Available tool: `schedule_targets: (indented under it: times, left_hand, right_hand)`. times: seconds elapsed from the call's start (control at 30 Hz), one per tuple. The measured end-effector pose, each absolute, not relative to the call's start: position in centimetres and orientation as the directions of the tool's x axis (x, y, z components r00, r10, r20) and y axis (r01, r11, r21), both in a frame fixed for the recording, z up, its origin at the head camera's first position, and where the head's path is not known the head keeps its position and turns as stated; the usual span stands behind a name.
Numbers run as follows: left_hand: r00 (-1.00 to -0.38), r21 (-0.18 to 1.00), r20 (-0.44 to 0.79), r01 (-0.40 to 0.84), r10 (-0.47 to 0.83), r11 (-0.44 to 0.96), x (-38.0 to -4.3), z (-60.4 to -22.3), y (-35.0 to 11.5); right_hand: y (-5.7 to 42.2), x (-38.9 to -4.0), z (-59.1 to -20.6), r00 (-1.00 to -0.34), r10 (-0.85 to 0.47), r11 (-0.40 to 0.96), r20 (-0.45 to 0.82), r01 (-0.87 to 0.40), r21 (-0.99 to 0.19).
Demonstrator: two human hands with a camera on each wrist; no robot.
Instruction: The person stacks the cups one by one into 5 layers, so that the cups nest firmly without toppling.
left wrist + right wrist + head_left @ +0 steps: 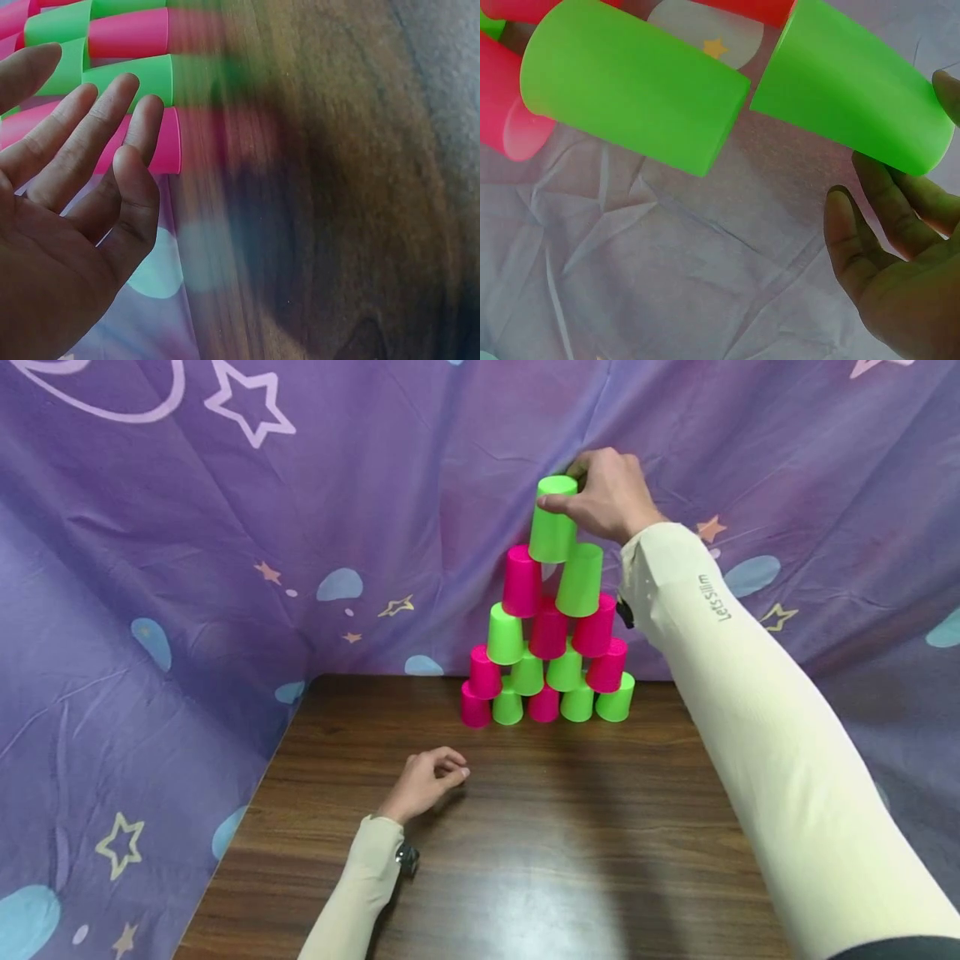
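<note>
My right hand (613, 493) pinches an upside-down green cup (553, 531) near its base, thumb on the near side. The cup's rim is right at the tops of a pink cup (522, 581) and a green cup (581, 581), which form the upper row of a stacked pyramid. In the right wrist view, fingertips meet the held cup (859, 86) at its narrow end, close to the lower green cup (634, 86). Low over the table, in front of the pyramid's left side, my left hand (423, 783) holds nothing, its fingers loosely bent.
Below stand more rows of upside-down pink and green cups, the bottom row with several, including a green cup (616, 697) at the right end. They stand near the back edge of a dark wooden table (337, 735). A purple patterned cloth (420, 510) hangs close behind.
</note>
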State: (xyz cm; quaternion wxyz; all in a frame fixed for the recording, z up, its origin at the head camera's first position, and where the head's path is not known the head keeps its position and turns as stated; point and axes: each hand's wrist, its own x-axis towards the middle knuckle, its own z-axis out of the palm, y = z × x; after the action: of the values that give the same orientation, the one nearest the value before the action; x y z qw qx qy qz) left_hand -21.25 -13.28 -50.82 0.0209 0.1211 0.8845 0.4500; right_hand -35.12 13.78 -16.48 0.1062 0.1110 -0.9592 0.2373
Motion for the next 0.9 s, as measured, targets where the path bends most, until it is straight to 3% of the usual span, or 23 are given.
schedule_targets:
  times: [0.67,0.9]
  left_hand:
    - [-0.971,0.812,0.084,0.198,0.226,0.549,-21.3,-50.8,-13.7]
    - [-0.964,0.73,0.196,0.265,0.179,0.629,-20.9,-49.9,-14.4]
  right_hand:
    - [14.7,-34.9,-17.3,-0.944,-0.147,0.855,0.295,-0.271,-0.443]
    - [16.6,-32.1,-18.6,-0.894,-0.175,0.875,0.412,-0.333,-0.352]
